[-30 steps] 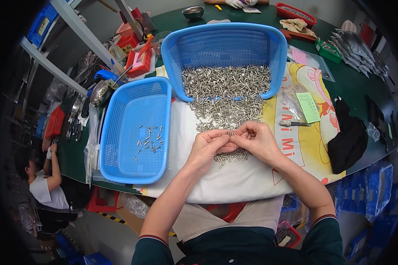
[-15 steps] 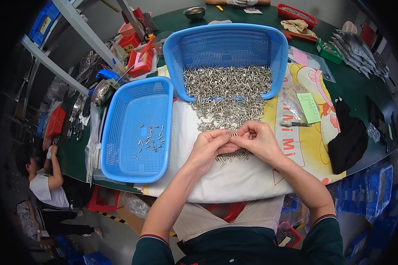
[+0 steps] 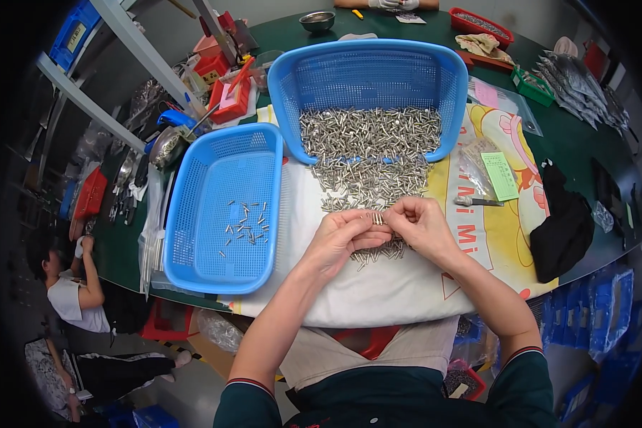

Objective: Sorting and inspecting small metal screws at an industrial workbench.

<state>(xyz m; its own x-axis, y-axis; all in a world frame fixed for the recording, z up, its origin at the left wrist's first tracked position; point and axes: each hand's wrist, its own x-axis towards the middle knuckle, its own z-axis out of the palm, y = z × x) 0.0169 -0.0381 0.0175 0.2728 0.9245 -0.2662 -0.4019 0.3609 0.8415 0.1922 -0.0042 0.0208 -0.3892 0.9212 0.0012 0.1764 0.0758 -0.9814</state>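
Note:
A row of small metal pins (image 3: 378, 219) lies along the fingers of my left hand (image 3: 340, 237), which is closed on them. My right hand (image 3: 422, 227) meets it from the right, thumb and fingertips pinched at the end of that row; the piece between them is too small to make out. Just beyond and beneath both hands a heap of loose metal pins (image 3: 367, 178) spills onto the white cloth (image 3: 307, 285) from a tipped blue basket (image 3: 367, 71). To the left stands a second blue basket (image 3: 221, 192) with a few scattered pins inside.
Right of the heap are a plastic bag with a green label (image 3: 499, 176), a dark-handled tool (image 3: 478, 201) and black cloth (image 3: 560, 221). A metal bowl (image 3: 317, 21) and red tray (image 3: 481, 27) stand farther back. A person (image 3: 78, 289) works at the left; another's gloved hands (image 3: 399, 4) show at the far edge.
The fingers of my hands have parted slightly, showing more of the pin row. My right fingertips have shifted a little to the right. At lower left, a person in the background has moved.

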